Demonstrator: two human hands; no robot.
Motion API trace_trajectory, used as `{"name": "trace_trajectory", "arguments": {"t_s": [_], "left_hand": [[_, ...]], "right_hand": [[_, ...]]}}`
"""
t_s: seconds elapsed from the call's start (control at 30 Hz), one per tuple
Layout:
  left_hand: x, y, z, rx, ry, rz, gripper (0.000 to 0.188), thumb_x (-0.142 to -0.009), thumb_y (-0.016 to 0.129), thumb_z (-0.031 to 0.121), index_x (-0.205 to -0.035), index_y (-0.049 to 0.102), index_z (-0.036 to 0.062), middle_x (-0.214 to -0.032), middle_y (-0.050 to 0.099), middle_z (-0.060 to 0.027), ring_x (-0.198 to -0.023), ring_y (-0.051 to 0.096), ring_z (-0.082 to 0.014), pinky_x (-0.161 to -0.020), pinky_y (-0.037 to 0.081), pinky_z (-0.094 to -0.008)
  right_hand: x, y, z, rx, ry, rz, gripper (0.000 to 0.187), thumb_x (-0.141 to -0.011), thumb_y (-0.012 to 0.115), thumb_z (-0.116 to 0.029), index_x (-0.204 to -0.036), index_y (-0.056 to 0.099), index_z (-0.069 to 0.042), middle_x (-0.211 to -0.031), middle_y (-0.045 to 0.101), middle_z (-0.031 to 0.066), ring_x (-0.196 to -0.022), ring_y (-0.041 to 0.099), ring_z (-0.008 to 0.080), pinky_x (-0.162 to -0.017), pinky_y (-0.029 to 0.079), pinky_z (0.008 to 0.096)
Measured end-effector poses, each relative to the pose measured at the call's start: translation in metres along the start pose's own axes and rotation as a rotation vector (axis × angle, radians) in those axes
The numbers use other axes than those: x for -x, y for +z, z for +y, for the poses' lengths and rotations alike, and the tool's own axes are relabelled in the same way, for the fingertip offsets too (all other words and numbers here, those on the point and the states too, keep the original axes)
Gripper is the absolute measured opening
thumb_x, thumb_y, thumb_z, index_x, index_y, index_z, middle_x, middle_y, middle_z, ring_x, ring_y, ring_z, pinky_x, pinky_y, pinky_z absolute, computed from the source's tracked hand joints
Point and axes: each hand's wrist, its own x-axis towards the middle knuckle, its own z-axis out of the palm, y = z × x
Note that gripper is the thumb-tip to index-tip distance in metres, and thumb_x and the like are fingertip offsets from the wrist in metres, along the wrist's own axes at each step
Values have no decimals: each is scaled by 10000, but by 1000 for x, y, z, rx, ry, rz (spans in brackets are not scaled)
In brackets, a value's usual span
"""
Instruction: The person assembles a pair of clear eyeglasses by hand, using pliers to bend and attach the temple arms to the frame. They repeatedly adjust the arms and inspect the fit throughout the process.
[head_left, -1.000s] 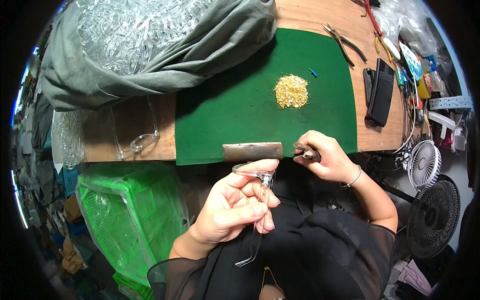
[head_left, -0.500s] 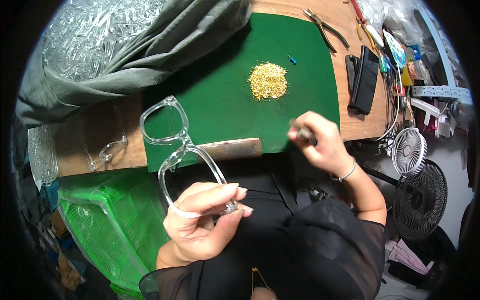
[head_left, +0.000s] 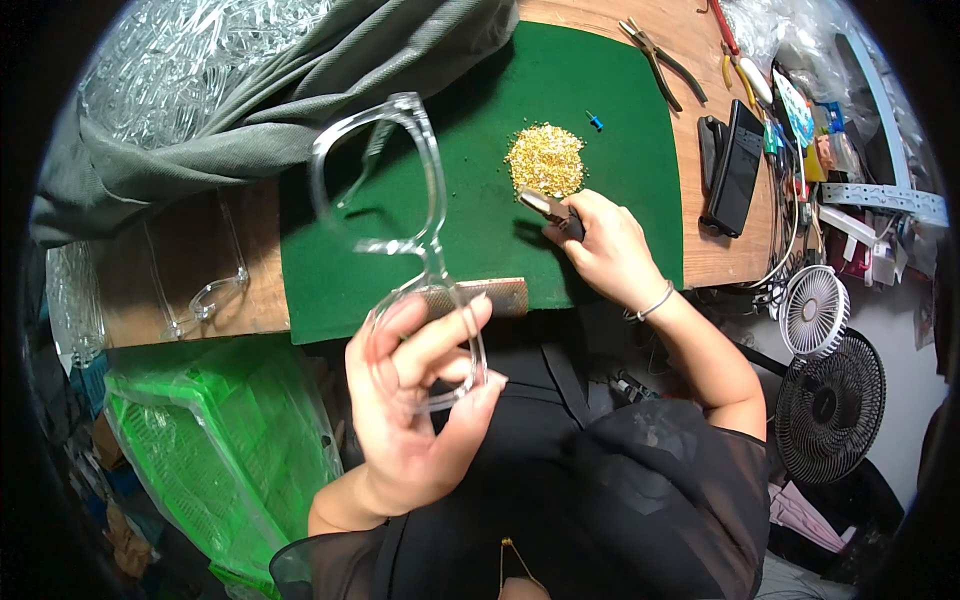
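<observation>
"Hands first: were they together?"

"Apart. The left hand (head_left: pixel 410 425) was closed on a clear eyeglass frame (head_left: pixel 433 262), thumb and fingers at its lower rim. The frame was held up over the green mat (head_left: pixel 455 205), tilted, its upper lens ring blurred."

"And the right hand (head_left: pixel 612 255)?"

"Clamped around a metal tool (head_left: pixel 546 206) with a dark handle. Its silver tip pointed at the near edge of a pile of small gold pieces (head_left: pixel 546 160); I couldn't tell whether it touched them."

"What lay around that?"

"A blue pushpin (head_left: pixel 595 121) sat just beyond the pile, to the right. A rough-faced block (head_left: pixel 508 297) stood at the mat's near edge, partly behind the frame."

"Farther out?"

"On the wooden surface (head_left: pixel 725 262), pliers (head_left: pixel 655 68) lay open beside the mat, with a black phone (head_left: pixel 735 170) nearer. To the left, a gray cloth (head_left: pixel 265 140) surrounded a heap of clear plastic pieces (head_left: pixel 195 60), and another clear frame (head_left: pixel 205 306) lay nearer the edge."

"Below?"

"A plastic-wrapped green crate (head_left: pixel 205 430) on the left; a white fan (head_left: pixel 814 312) and a black fan (head_left: pixel 828 405) on the right."
</observation>
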Motion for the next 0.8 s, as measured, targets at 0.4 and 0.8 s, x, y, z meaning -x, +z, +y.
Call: {"name": "trace_trajectory", "arguments": {"t_s": [0.4,0.8], "left_hand": [[-1,8,-7,-15,146,-165,977,-734,602,-154,-1411,-69,63,-1268,440,-264,-896,613,-191,-788,492,-277],[7,9,-2,124,78,-174,932,-748,550,-171,-1414,-55,70,-1300,426,-257,-957,613,-199,-839,485,-297]], "right_hand": [[36,-47,-83,-618,-503,28,194,-677,683,-32,-841,584,-63,-783,592,51,-667,556,227,-655,425,315],[37,-38,-75,-650,-727,88,204,-667,734,-101,-849,653,-60,-779,624,31,-651,549,181,-632,416,311]]}}
